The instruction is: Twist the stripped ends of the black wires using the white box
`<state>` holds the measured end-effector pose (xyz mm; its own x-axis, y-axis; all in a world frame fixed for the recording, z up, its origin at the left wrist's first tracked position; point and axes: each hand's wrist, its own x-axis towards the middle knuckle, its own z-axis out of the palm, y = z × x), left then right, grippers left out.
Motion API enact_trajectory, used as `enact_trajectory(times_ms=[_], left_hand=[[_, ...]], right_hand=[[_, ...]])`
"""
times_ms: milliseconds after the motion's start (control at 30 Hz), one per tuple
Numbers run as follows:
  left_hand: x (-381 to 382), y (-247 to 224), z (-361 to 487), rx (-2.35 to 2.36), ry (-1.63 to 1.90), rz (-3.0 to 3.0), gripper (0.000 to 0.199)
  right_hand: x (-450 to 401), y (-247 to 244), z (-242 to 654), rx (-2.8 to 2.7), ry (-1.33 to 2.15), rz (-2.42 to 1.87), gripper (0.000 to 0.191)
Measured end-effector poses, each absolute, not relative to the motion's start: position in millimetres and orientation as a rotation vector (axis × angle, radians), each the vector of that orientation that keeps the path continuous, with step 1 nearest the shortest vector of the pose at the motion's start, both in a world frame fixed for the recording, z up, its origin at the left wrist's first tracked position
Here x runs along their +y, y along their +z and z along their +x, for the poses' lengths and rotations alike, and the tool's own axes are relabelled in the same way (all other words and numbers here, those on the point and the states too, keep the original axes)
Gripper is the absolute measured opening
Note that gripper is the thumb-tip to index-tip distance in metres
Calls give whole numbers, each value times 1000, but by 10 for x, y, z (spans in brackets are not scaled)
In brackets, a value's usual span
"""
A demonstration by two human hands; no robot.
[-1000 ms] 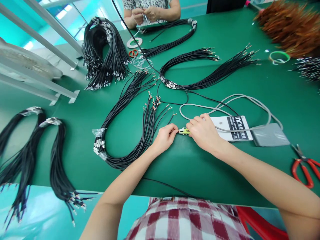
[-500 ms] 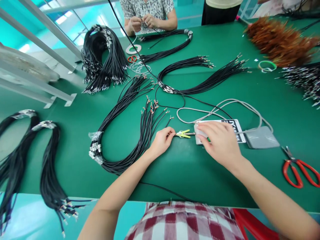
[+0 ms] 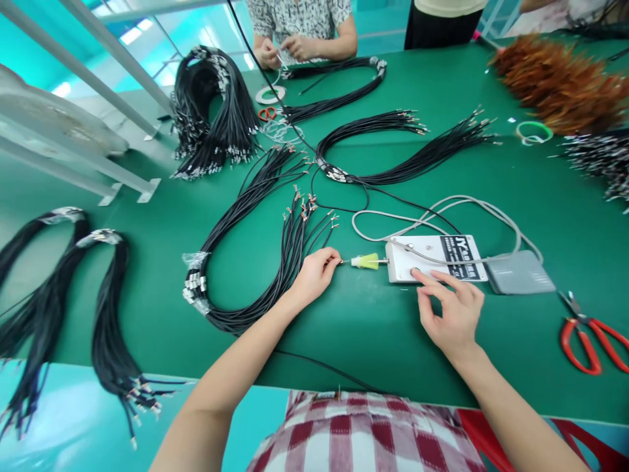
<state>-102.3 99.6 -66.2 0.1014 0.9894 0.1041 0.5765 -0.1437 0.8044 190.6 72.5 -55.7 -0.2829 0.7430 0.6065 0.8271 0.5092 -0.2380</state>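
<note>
My left hand (image 3: 317, 274) pinches the end of a black cable, and its bare wires reach toward a yellow-green clip (image 3: 366, 261) on the shaft of a small white machine box (image 3: 403, 257). The clip looks smeared, as if spinning. My right hand (image 3: 453, 313) rests at the box's front edge, fingers apart, fingertips touching its top near the black label. A bundle of black cables (image 3: 230, 321) curves on the table left of my left hand, with stripped copper ends (image 3: 307, 206) fanned out beside it.
Red-handled pliers (image 3: 582, 328) lie at the right, near a grey pedal-like block (image 3: 521, 272). More black cable bundles (image 3: 105, 301) hang over the left edge. Across the green table, a person's hands (image 3: 289, 51) work near white tape (image 3: 270, 95). Brown feathery material (image 3: 555, 82) lies far right.
My right hand has moved back from the box's left end to its front edge. The clip, earlier still with its arms spread, is now blurred into a cone. My left hand stays pinched.
</note>
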Motion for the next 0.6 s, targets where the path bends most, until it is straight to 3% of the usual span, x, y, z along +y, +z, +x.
enact_trajectory(times_ms=[233,367,500,600], left_hand=[[685,-330,-1038,1438,1094,1507,12],[513,-175,-922,1351,1141,1378,27],[441,-67,-865,1399,1131,1328,12],[403,37,-838,1432,1148,1285,12]], right_hand=[[555,-497,1778,-2027,111,-1087,25],[431,-502,1602,-2092,381,-959,25],[419,-502,1496,-2050,598,-952,25],[430,-455,1469,-1993,723,-967,21]])
